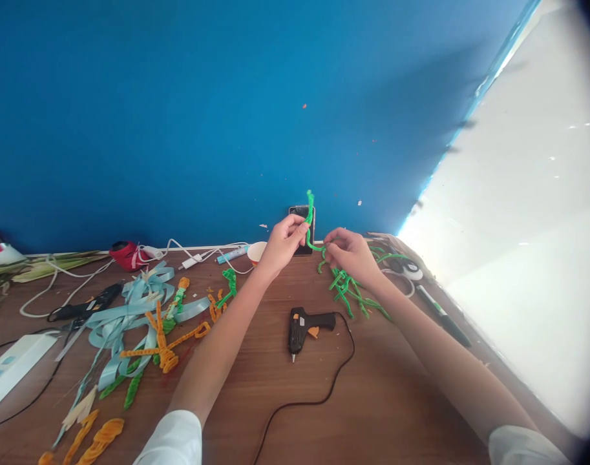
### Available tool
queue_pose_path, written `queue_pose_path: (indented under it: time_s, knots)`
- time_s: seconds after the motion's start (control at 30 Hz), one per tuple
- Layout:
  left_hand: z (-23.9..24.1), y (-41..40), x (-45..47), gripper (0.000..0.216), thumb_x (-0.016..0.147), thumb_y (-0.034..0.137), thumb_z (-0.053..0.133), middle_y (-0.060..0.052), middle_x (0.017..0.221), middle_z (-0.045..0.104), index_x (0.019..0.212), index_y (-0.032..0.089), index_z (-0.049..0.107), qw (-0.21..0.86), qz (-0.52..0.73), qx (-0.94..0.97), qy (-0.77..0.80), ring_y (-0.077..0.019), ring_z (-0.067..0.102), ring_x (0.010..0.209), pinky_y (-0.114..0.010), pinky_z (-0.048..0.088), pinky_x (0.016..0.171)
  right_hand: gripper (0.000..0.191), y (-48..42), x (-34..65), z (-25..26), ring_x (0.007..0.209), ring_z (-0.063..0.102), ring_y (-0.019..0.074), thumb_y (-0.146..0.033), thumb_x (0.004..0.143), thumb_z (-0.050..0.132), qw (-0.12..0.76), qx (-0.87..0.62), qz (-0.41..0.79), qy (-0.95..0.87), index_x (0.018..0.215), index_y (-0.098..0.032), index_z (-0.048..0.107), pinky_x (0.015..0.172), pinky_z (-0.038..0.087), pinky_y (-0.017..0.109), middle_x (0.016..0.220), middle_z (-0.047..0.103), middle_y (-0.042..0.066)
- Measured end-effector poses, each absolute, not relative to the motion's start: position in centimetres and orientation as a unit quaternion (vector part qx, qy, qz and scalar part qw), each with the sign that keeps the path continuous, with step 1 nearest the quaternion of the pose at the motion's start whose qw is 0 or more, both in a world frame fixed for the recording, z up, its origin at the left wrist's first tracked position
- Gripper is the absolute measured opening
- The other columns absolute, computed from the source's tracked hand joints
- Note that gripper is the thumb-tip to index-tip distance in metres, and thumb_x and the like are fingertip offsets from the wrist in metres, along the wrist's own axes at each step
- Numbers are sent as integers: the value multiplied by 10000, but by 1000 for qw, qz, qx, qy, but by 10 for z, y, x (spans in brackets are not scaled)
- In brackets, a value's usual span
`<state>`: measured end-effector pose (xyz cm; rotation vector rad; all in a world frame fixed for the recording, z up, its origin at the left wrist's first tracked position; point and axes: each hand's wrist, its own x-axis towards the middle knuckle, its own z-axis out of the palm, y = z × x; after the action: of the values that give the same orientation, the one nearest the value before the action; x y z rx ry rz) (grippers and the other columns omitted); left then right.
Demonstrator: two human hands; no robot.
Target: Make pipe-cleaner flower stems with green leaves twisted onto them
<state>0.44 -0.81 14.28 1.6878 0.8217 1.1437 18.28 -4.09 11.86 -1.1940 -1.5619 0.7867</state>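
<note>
My left hand [282, 244] is raised above the far part of the wooden table [372, 400], fingers pinched on a green pipe cleaner [309, 210] that sticks up past them. The same green pipe cleaner bends across to my right hand [351, 255], which is closed on its other end. Below my right hand lies a loose pile of green pipe cleaners [350, 292]. A black glue gun [304, 325] with an orange trigger lies on the table between my forearms, its black cord [318, 397] trailing toward me.
A phone [305, 229] leans on the blue wall behind my hands. Light-blue ribbons [125, 316], orange pipe-cleaner shapes [165, 349] and green ones [229, 284] cover the left. White cables [192, 258], a white box [11, 368], a red object [126, 254] and a marker [442, 316] lie around.
</note>
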Motion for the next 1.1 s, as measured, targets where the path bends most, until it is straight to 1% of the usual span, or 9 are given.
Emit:
queue_pose_path:
  time_s: [0.1,0.2,0.27,0.37,0.47,0.57,0.7,0.9,1.1]
  knots:
    - [136,-6,8,242,882,404,499,20,690,518,935,170,532,463,430,704,325,-59,402,536,-195,311,509,122,-42,186,120,379,428,94,-242,798,507,482,-502,305,-650,877,-199,588,395,326,211,469,512,-58]
    - [132,-7,11,204,871,364,505,19,726,557,948,177,486,483,397,710,323,-48,375,509,-193,294,494,292,-42,188,122,387,431,101,-354,834,537,520,-490,322,-621,1085,-206,559,399,339,223,510,547,-54]
    - [132,-9,14,169,870,334,493,26,719,567,945,188,451,495,371,720,316,-48,359,506,-188,275,490,394,-42,187,124,391,428,98,-406,818,580,523,-485,340,-613,1148,-195,534,399,333,224,532,564,-47]
    - [133,-15,16,116,863,290,480,32,686,567,899,196,422,498,339,737,306,-59,372,527,-187,276,508,314,-43,184,125,410,404,84,-417,802,602,505,-469,384,-615,996,-171,593,400,298,216,525,537,-40]
    - [138,-21,17,81,851,249,472,34,663,551,888,200,419,499,329,743,303,-70,391,545,-195,289,528,203,-47,178,126,441,387,73,-371,804,597,523,-446,396,-609,832,-171,603,413,286,210,540,517,-36]
    - [142,-23,15,64,838,209,458,31,657,517,896,205,433,504,333,738,301,-88,432,582,-207,303,546,198,-51,173,128,451,379,69,-369,819,581,538,-427,404,-604,894,-187,606,416,286,210,596,530,-36]
    - [138,-20,13,170,813,168,446,27,658,494,974,214,477,508,327,734,311,-102,442,590,-220,302,543,325,-51,172,128,478,402,72,-427,780,649,552,-407,415,-598,998,-194,584,444,316,212,608,486,-59]
    - [128,-16,13,303,806,151,440,23,671,505,1090,223,514,501,298,748,318,-109,442,601,-225,311,549,361,-45,173,120,499,409,67,-445,723,707,549,-388,457,-582,926,-182,564,480,330,206,567,437,-85]
    - [134,-22,15,204,832,213,492,7,733,557,1032,190,527,516,294,737,323,-124,525,702,-235,367,623,337,-49,168,124,446,362,57,-438,704,708,536,-390,486,-569,853,-190,536,423,270,202,545,438,-85]
